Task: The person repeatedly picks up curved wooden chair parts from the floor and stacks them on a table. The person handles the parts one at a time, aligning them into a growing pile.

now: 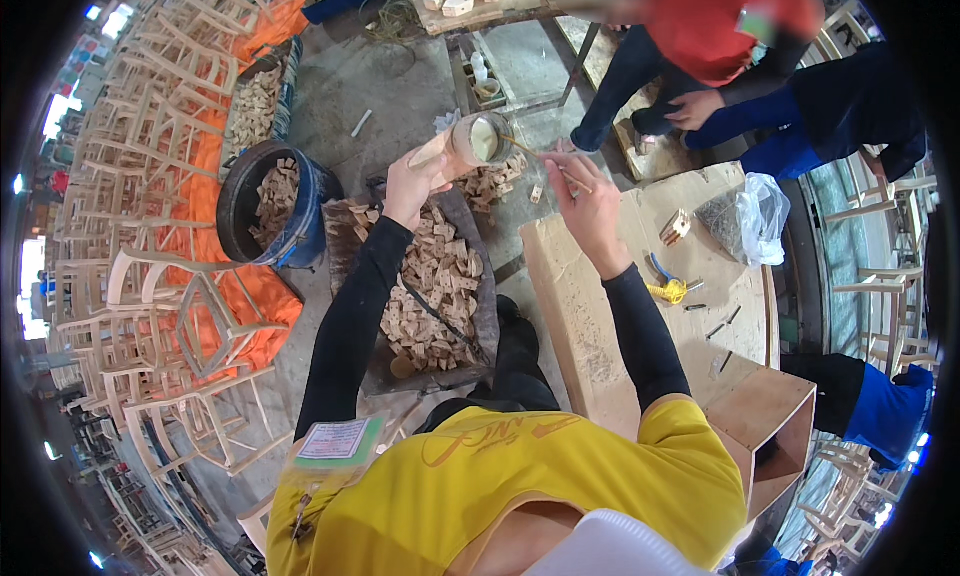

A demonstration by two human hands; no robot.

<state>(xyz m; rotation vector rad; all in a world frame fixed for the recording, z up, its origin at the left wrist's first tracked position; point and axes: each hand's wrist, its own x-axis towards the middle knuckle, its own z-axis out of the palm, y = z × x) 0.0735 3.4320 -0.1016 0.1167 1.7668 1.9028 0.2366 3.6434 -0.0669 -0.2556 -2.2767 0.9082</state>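
Observation:
My left hand [408,188] is raised at the centre, closed round a clear jar [482,139] with pale, whitish contents. The jar is tilted with its round mouth toward the right. Across from it, my right hand [592,214] pinches a thin stick [524,148], whose far end reaches the jar's rim. Whether the tip is inside the jar, I cannot tell. Below my left arm lies a dark, sack-like bin [478,238] heaped with small wooden blocks [440,294]. A worktable [640,238] stands under my right forearm.
Yellow-handled pliers [668,288], a small wooden block [676,227] and a clear bag of small dark pieces [742,221] lie on the worktable. A blue barrel [305,238] of blocks stands left, near stacked chair frames [130,176]. Co-workers [715,26] are close at upper right.

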